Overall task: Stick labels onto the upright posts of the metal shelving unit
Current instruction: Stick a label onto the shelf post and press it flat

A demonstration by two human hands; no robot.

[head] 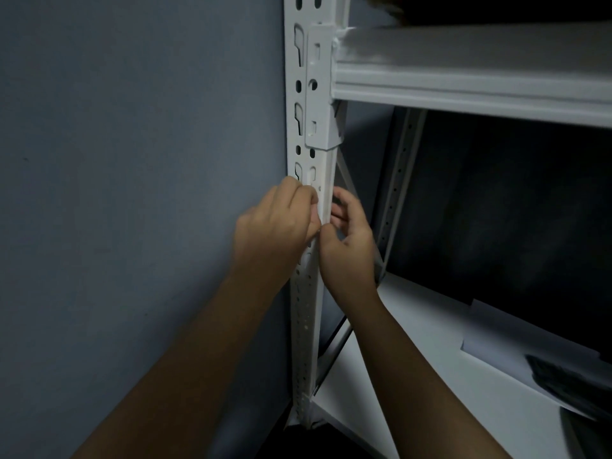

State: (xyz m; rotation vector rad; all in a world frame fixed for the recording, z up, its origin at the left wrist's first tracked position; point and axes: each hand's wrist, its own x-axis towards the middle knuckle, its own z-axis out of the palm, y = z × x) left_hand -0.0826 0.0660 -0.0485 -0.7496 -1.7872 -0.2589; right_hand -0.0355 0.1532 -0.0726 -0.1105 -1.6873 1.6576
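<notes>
The white slotted upright post [306,94] of the metal shelving unit runs down the middle of the view. A pale white label [325,207] lies on the post's front corner, hard to tell from the paint. My left hand [275,223] comes from the left with curled fingertips pinching the label's left edge against the post. My right hand [347,246] is on the right side, thumb on the front corner and fingers curled round the post's edge at the label. The two hands almost touch.
A grey-blue wall [132,160] lies close on the left of the post. An upper shelf beam [463,84] crosses above the hands. The lower white shelf [414,359] carries white sheets [496,332] and a dark object [569,382]. A rear post [400,167] stands behind.
</notes>
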